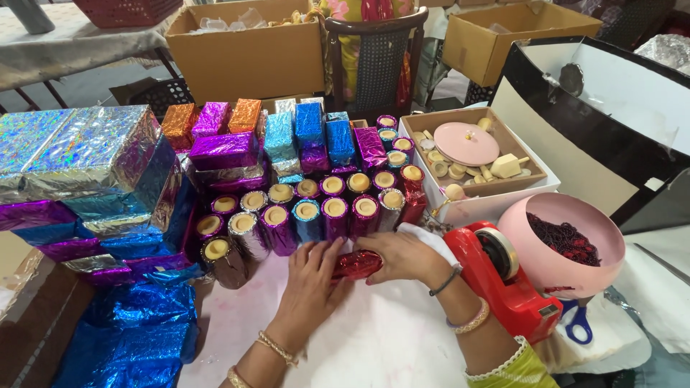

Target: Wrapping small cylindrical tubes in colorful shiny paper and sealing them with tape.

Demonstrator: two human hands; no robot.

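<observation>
- Your left hand (pixel 313 276) and right hand (pixel 404 255) both grip a red foil roll (pixel 357 265), lying sideways low over the counter (pixel 374 338).
- Just behind it stand rows of foil-wrapped tubes (pixel 316 212).
- A red tape dispenser (pixel 507 284) sits beside your right wrist, a pink bowl (pixel 564 248) just beyond.

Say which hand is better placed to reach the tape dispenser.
Probably the right hand: it lies beside the red tape dispenser, while the left hand is across the red roll both hold.
</observation>
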